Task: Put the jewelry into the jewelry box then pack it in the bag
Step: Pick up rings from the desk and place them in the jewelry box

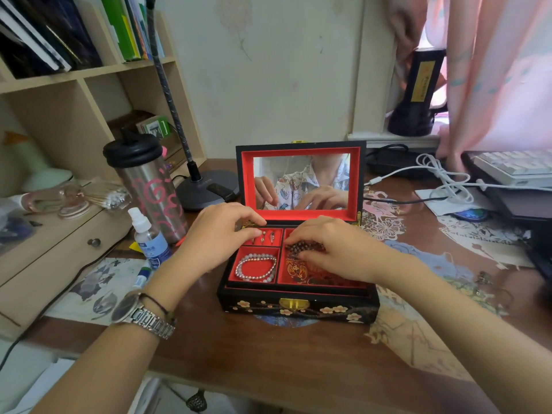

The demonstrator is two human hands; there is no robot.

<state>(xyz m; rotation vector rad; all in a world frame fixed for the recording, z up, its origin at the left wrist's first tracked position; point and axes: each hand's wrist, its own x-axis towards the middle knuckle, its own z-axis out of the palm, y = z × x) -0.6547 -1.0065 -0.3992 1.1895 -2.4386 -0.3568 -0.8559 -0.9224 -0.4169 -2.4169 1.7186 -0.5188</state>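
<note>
inside black, red-lined jewelry box (298, 306): pale bead bracelet (255, 268), dark beads (301, 248).

Black floral jewelry box (298, 307), red lining, pale grey bracelet (256, 268)

**Bare forearms, a watch on the left wrist**

Both arms are bare to the frame's edge, no sleeves showing. The left wrist carries a wristwatch (127, 307) with a round dark face and silver metal link band, plus a thin dark cord bracelet (156, 303) beside it. The right wrist is unadorned.

Single head view, angled forward-down, close over desk (268, 363).
</note>
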